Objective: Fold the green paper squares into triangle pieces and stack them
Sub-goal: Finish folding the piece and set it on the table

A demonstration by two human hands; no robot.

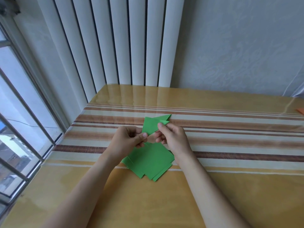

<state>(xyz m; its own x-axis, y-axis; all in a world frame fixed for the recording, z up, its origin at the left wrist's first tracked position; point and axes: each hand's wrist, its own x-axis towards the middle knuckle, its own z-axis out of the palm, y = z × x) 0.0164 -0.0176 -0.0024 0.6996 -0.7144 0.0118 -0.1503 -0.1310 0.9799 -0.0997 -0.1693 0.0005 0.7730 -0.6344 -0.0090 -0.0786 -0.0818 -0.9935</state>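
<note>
Both hands had a grip on the same folded green piece (150,126), held up just above the table (230,195). Going left to right: the window (19,112) with its metal bars sat at the far left, then the white radiator (115,43) stood against the wall behind the table's far edge.

Left hand (128,139) pinched the lower left edge of the piece, thumb on top and the other fingers curled underneath. Right hand (171,137) pinched the right side of it, thumb tip pressed on a little flap (164,122) near the pointed end, fingers tucked behind the paper. The piece itself had a pointy corner aimed up and to the right, over the striped part of the tablecloth.

Right below the hands, a loose pile of green paper squares (151,163) lay flat on the table, fanned out unevenly so several corners stuck out at the near side. I couldn't tell how many sheets were in it. Both wrists partly covered its upper corners.

Way off at the right edge, a bit of something orange (300,111) peeked in on the table, well apart from everything else.
</note>
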